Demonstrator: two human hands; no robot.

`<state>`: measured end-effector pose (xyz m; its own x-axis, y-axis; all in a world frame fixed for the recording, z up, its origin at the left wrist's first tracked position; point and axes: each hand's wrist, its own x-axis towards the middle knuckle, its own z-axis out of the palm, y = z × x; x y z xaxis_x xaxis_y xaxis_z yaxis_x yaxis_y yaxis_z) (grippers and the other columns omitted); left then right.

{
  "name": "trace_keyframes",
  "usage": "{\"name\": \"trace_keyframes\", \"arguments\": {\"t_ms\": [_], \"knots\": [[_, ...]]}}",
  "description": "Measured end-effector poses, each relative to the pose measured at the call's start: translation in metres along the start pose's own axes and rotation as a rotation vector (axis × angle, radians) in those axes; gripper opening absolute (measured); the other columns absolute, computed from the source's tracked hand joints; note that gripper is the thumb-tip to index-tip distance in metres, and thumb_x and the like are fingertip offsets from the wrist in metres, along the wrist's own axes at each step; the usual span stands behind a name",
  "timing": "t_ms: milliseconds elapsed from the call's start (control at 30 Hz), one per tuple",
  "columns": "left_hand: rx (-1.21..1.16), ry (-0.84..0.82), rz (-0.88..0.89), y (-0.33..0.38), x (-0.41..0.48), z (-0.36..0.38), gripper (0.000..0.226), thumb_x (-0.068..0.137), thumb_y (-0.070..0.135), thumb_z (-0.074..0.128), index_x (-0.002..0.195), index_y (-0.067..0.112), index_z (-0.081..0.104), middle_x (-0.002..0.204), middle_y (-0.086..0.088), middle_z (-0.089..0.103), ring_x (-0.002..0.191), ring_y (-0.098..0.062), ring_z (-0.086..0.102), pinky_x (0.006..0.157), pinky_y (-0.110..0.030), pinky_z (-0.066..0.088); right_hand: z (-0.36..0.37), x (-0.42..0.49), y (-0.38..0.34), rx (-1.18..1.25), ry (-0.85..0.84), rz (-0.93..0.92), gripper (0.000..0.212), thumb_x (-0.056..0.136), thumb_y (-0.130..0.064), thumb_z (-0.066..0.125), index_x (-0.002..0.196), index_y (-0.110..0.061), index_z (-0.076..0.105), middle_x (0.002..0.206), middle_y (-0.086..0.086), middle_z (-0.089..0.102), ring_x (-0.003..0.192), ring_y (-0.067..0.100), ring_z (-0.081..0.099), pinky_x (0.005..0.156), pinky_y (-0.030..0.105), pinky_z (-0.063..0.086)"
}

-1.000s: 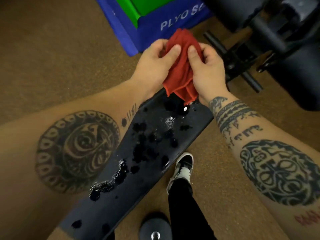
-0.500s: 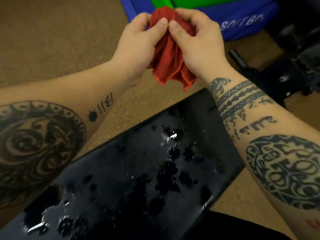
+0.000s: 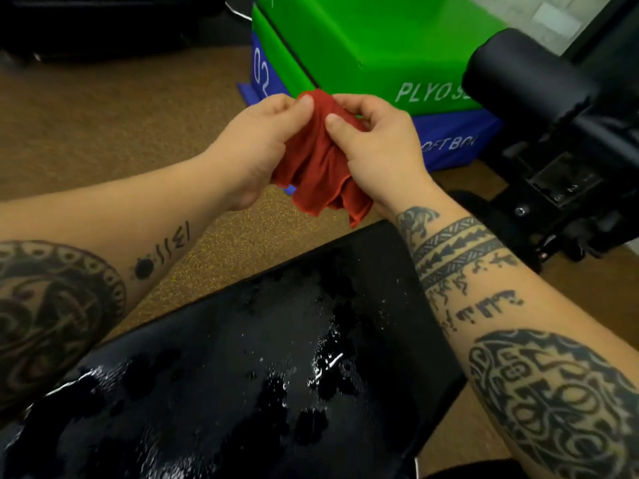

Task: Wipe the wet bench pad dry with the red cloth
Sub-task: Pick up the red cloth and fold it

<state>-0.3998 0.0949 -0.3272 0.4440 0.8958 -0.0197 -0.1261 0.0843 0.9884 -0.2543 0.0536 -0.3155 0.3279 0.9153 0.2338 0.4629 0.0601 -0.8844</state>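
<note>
The red cloth [image 3: 320, 164] hangs bunched between both hands, held in the air just beyond the far end of the bench pad. My left hand [image 3: 256, 146] pinches its top left edge with thumb and fingers. My right hand [image 3: 377, 150] grips its right side. The black bench pad [image 3: 242, 375] fills the lower middle of the view and runs from the lower left toward the cloth. Puddles and drops of water shine across its surface. The cloth does not touch the pad.
A green plyo box [image 3: 380, 46] stacked on a blue one [image 3: 453, 140] stands right behind the hands. Black gym equipment with a padded roller [image 3: 525, 81] and a metal frame is at the right. Brown speckled floor [image 3: 103, 126] lies to the left.
My view has come closer to the pad and tilted up, so the plyo boxes show more. Both hands keep working the bunched cloth, which now hangs a little more spread out.
</note>
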Motion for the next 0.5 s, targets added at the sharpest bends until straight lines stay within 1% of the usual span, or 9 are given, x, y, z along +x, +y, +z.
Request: {"name": "trace_keyframes", "arguments": {"t_ms": [67,133,233,267,300,333,367,433,500], "knots": [[0.086,0.024,0.000,0.007,-0.026,-0.005,0.012,0.095,0.033,0.057,0.091,0.022,0.057,0.084,-0.005,0.060,0.071,-0.021,0.056,0.061,-0.032,0.043,-0.001,-0.026,-0.012,0.073,-0.011,0.017,0.025,0.082,-0.029,0.070,0.106,-0.025,0.069,0.108,-0.002,0.074,0.101,0.011,0.070,0.094,0.040,0.056],[0.114,0.078,0.017,0.011,-0.051,-0.011,0.006,0.097,0.025,0.058,0.091,0.023,0.056,0.078,-0.002,0.059,0.061,-0.015,0.054,0.053,-0.028,0.040,-0.002,-0.048,-0.022,0.252,-0.047,0.074,0.016,0.086,-0.021,0.072,0.101,-0.022,0.067,0.106,0.002,0.073,0.099,0.015,0.070,0.093,0.038,0.057],[0.091,0.152,0.075,0.022,-0.093,-0.021,0.014,0.098,0.009,0.055,0.094,0.022,0.056,0.080,0.003,0.063,0.063,-0.005,0.058,0.057,-0.022,0.048,0.002,-0.085,-0.045,0.588,-0.212,0.261,0.006,0.091,-0.010,0.066,0.096,-0.012,0.063,0.089,0.003,0.069,0.084,0.015,0.066,0.084,0.034,0.054],[0.084,0.155,0.082,0.025,-0.106,-0.024,0.017,0.098,0.005,0.053,0.095,0.022,0.056,0.082,0.004,0.064,0.064,-0.002,0.058,0.059,-0.018,0.048,0.004,-0.096,-0.050,0.657,-0.290,0.340,0.011,0.091,-0.014,0.065,0.100,-0.009,0.063,0.091,0.004,0.070,0.087,0.017,0.067,0.086,0.036,0.054],[0.064,0.149,0.076,0.028,-0.118,-0.026,0.019,0.098,0.003,0.052,0.095,0.021,0.056,0.082,0.004,0.064,0.065,-0.002,0.058,0.061,-0.016,0.049,0.005,-0.106,-0.054,0.692,-0.384,0.425,0.026,0.091,-0.023,0.064,0.108,-0.004,0.063,0.100,0.008,0.072,0.096,0.022,0.069,0.091,0.038,0.054],[0.033,0.132,0.063,0.030,-0.129,-0.028,0.020,0.098,0.002,0.051,0.096,0.021,0.057,0.082,0.004,0.064,0.065,-0.002,0.058,0.064,-0.016,0.050,0.007,-0.113,-0.057,0.675,-0.472,0.498,0.042,0.090,-0.033,0.063,0.119,-0.002,0.063,0.112,0.012,0.072,0.108,0.027,0.068,0.097,0.041,0.054],[0.004,0.117,0.040,0.032,-0.139,-0.029,0.018,0.098,0.004,0.053,0.096,0.021,0.059,0.082,0.003,0.065,0.066,-0.004,0.059,0.065,-0.018,0.051,0.008,-0.121,-0.059,0.615,-0.534,0.536,0.049,0.091,-0.037,0.061,0.126,-0.002,0.062,0.121,0.016,0.071,0.115,0.029,0.066,0.101,0.045,0.052],[0.019,0.113,-0.020,0.037,-0.159,-0.034,0.011,0.097,0.012,0.057,0.097,0.021,0.063,0.081,0.002,0.067,0.065,-0.008,0.060,0.062,-0.022,0.052,0.008,-0.134,-0.068,0.500,-0.564,0.535,0.046,0.097,-0.032,0.057,0.128,0.002,0.060,0.124,0.018,0.069,0.115,0.028,0.065,0.103,0.046,0.050],[0.140,0.179,-0.064,0.037,-0.174,-0.042,0.006,0.095,0.019,0.062,0.100,0.022,0.063,0.080,0.002,0.067,0.061,-0.007,0.059,0.053,-0.020,0.048,0.008,-0.142,-0.074,0.474,-0.508,0.523,0.041,0.099,-0.027,0.055,0.124,0.005,0.061,0.120,0.018,0.070,0.108,0.028,0.066,0.105,0.047,0.048]]}}
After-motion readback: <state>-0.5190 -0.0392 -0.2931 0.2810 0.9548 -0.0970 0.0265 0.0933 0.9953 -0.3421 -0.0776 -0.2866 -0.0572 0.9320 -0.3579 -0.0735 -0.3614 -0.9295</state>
